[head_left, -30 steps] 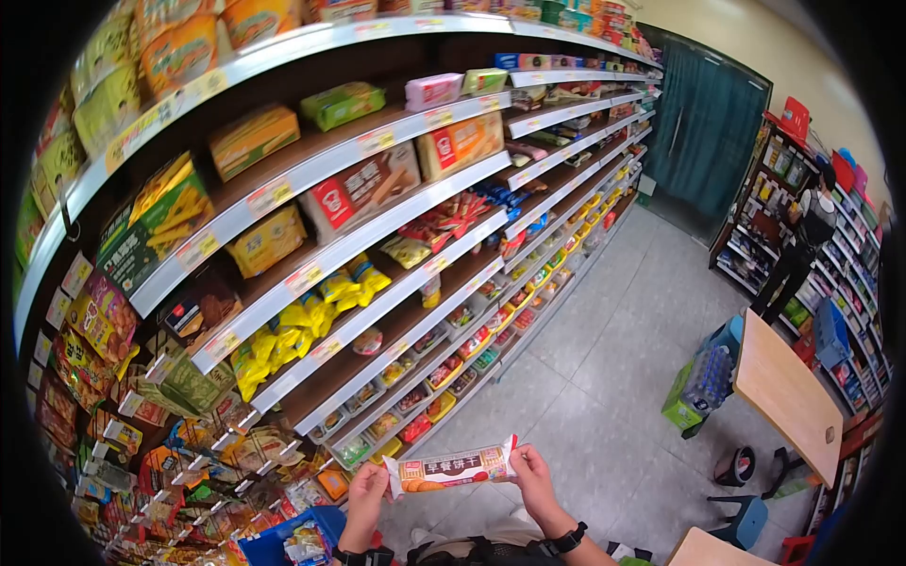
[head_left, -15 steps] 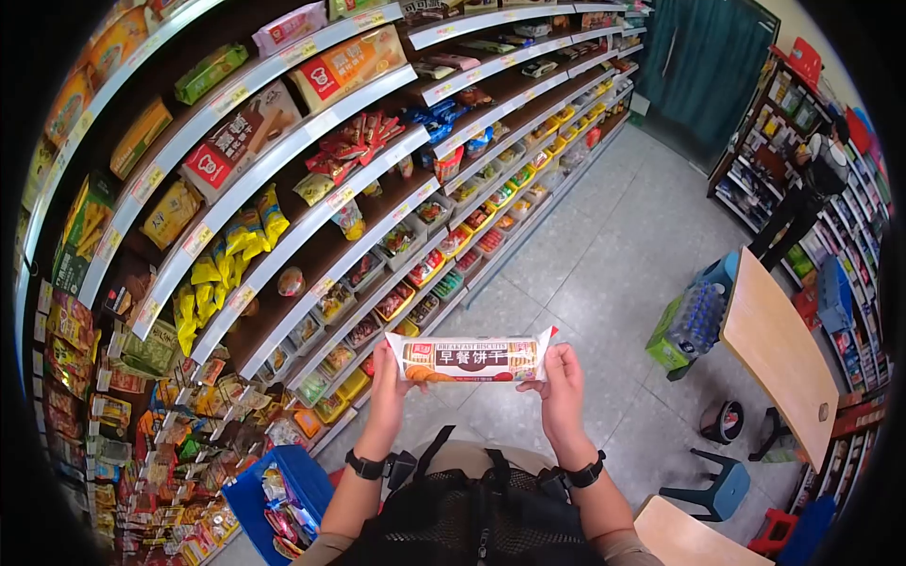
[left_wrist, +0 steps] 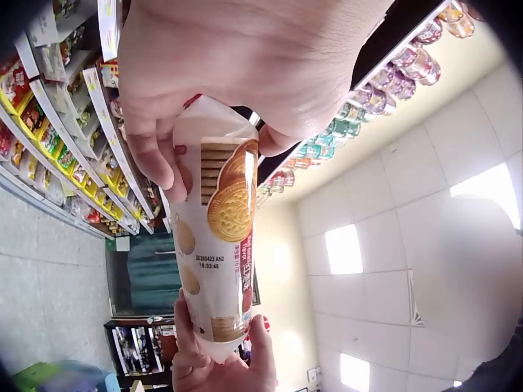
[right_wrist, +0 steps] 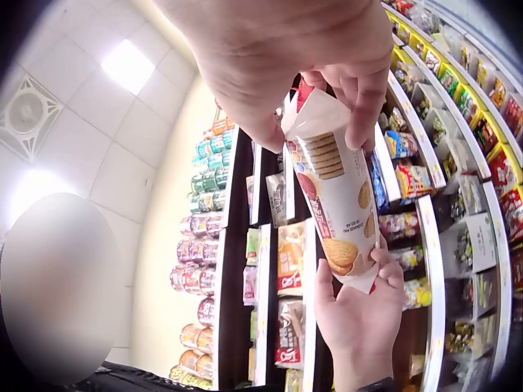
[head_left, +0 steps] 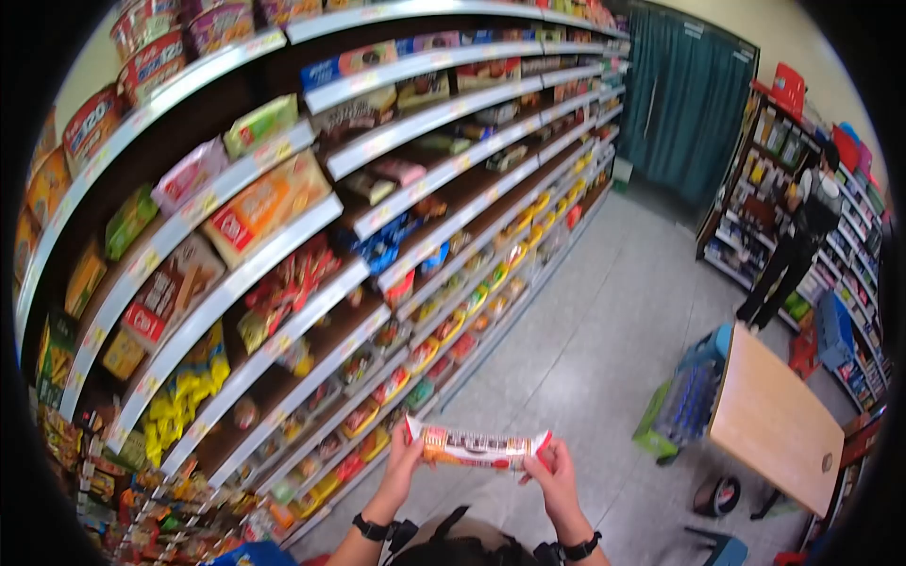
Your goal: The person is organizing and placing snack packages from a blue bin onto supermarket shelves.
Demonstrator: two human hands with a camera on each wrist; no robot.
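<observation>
A white and red packet of breakfast biscuits (head_left: pixel 479 447) is held level in front of the body, between both hands. My left hand (head_left: pixel 404 464) pinches its left end, and my right hand (head_left: pixel 557 479) pinches the right end. Seen from the left wrist, the packet's side (left_wrist: pixel 214 237) shows printed round biscuits and a stamped date. In the right wrist view the thumb and fingers of my right hand (right_wrist: pixel 302 57) grip the crimped end of the wrapper, with the left hand (right_wrist: pixel 359 327) at the far end.
Long shelves (head_left: pixel 274 330) of packaged snacks run along the left. On the right stand a wooden table (head_left: pixel 779 415), a pack of bottles (head_left: pixel 687 401), a bin (head_left: pixel 717 495) and a blue stool (head_left: pixel 715 545). A person (head_left: pixel 797 231) stands by the far right shelves. A dark green curtain (head_left: pixel 684 113) hangs at the back.
The head view has swung up and towards the right, along the shelves. Both hands keep hold of the biscuit packet, which was raised closer half a second ago and now sits lower in view.
</observation>
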